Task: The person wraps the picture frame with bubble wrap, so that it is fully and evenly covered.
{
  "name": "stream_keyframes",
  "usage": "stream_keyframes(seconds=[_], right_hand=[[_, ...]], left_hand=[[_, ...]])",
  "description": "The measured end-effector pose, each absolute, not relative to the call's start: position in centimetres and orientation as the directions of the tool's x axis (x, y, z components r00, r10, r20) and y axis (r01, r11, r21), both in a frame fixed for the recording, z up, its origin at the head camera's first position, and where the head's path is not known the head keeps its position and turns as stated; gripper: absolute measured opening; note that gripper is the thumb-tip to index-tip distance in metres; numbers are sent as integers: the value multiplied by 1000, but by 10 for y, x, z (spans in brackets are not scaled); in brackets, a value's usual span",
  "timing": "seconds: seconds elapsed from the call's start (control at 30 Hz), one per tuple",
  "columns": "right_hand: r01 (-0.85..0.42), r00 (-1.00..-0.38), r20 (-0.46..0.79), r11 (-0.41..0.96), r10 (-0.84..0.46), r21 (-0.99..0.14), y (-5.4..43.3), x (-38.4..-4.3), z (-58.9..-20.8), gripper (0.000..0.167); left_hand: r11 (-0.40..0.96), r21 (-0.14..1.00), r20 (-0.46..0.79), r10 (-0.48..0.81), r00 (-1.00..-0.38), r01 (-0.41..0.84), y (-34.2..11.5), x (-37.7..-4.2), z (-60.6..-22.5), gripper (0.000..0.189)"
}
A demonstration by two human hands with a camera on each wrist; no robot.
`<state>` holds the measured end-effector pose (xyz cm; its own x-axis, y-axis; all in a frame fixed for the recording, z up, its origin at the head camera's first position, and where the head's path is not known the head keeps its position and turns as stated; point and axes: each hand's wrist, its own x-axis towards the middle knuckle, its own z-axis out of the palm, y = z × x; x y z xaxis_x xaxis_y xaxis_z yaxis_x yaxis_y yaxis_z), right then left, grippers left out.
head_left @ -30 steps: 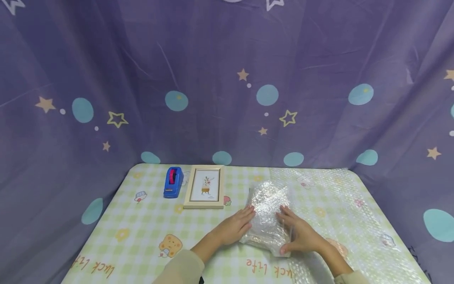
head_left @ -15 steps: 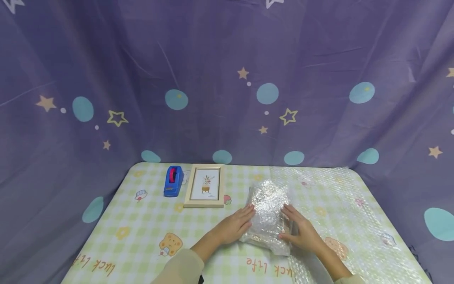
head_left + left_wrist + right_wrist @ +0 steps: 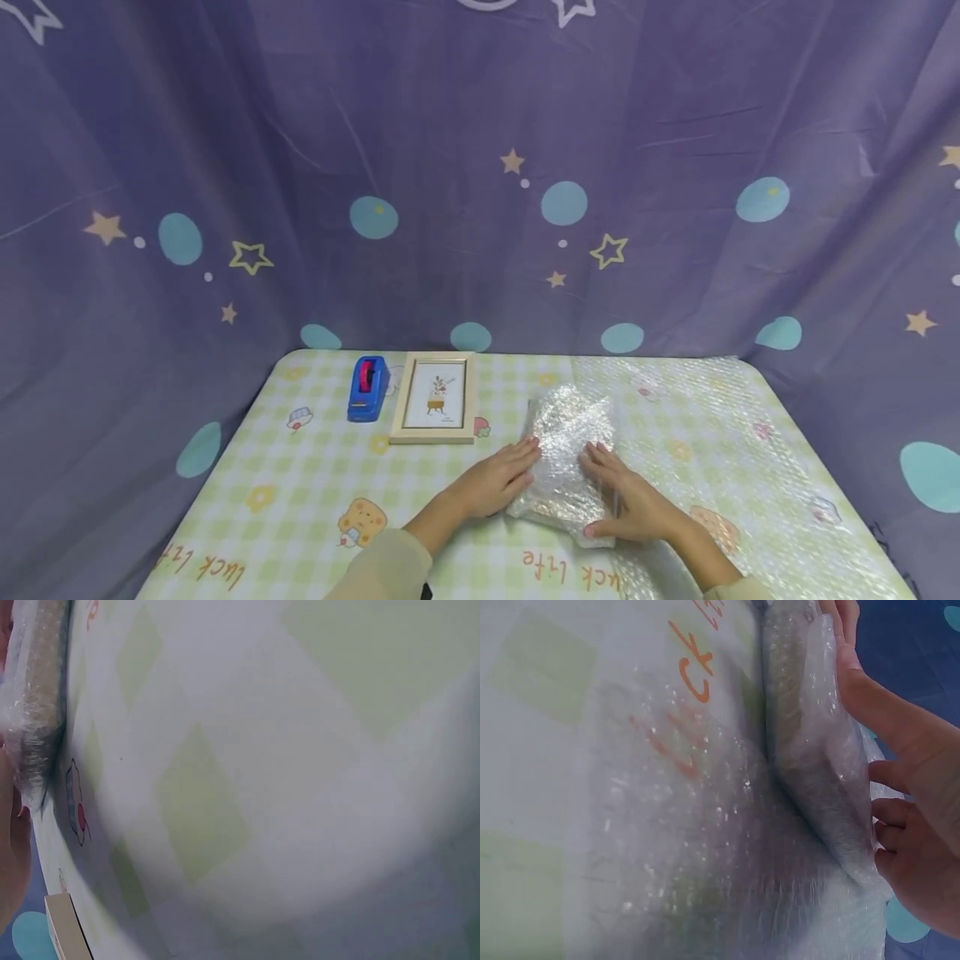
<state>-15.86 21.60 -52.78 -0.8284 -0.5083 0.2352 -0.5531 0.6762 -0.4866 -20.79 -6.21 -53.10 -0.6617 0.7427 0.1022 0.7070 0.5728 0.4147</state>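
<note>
A flat bundle wrapped in bubble wrap lies on the table in the head view; a pale, light-wood-toned edge shows through its side in both wrist views. My left hand rests with fairly straight fingers along its left edge. On its right side lies my right hand, fingers spread over the top and thumb at the near right corner. The right wrist view shows the same hand touching the upper face of the bundle. Only part of the left hand appears in the left wrist view.
A loose bubble wrap sheet spreads over the right part of the checked table. Back left stand a blue tape dispenser and a wooden picture frame. A purple curtain closes off the back and sides.
My right hand lifts slightly outward at half a second ago, then is back further over the bundle's top, its thumb at the near corner. The left hand stays in place.
</note>
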Motion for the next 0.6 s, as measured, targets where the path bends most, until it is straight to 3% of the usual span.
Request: stream_keyframes(seconds=[0.37, 0.6], right_hand=[[-523, -840, 154, 702, -520, -483, 214, -158, -526, 103], [-535, -836, 170, 706, -522, -464, 213, -158, -525, 103]], left_hand=[[548, 574, 91, 696, -713, 608, -67, -209, -524, 49], [595, 633, 148, 534, -833, 494, -101, -219, -521, 45]])
